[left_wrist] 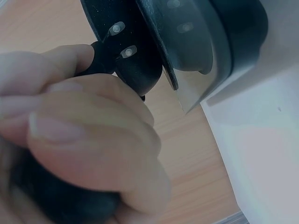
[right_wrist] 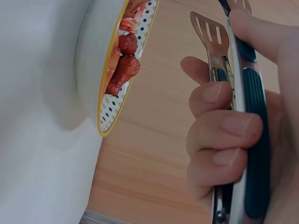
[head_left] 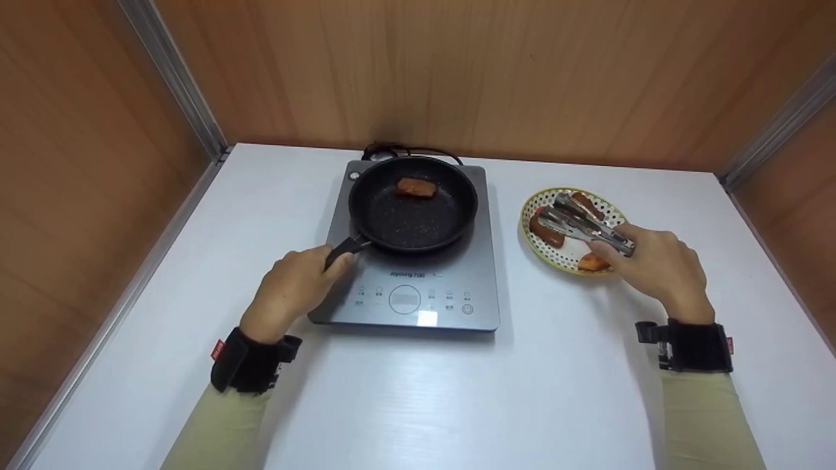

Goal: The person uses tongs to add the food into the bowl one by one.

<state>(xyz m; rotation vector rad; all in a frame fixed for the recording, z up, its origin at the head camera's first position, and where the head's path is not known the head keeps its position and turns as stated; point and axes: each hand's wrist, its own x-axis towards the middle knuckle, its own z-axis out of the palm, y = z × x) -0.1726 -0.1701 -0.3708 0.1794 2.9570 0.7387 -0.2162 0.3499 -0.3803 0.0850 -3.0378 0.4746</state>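
Gripping a pan handle [head_left: 343,251] and a pair of tongs [head_left: 591,228]

Black wrist straps [head_left: 699,347] show nearest, lower left and lower right of the frame. Beyond them, the left hand [head_left: 290,290] has its fingers curled round the handle; the right hand [head_left: 663,267] holds the tongs, fingers wrapped about them, the slotted ends slightly apart. Right of centre, a dotted plate [head_left: 555,256] carries sausage-like pieces [head_left: 547,233] and an orange piece [head_left: 593,262]. Near the centre, the black pan [head_left: 411,225] sits on a grey cooktop [head_left: 457,261], one brown piece [head_left: 416,188] in its far half. Wooden panelling [head_left: 457,78] fills the top.
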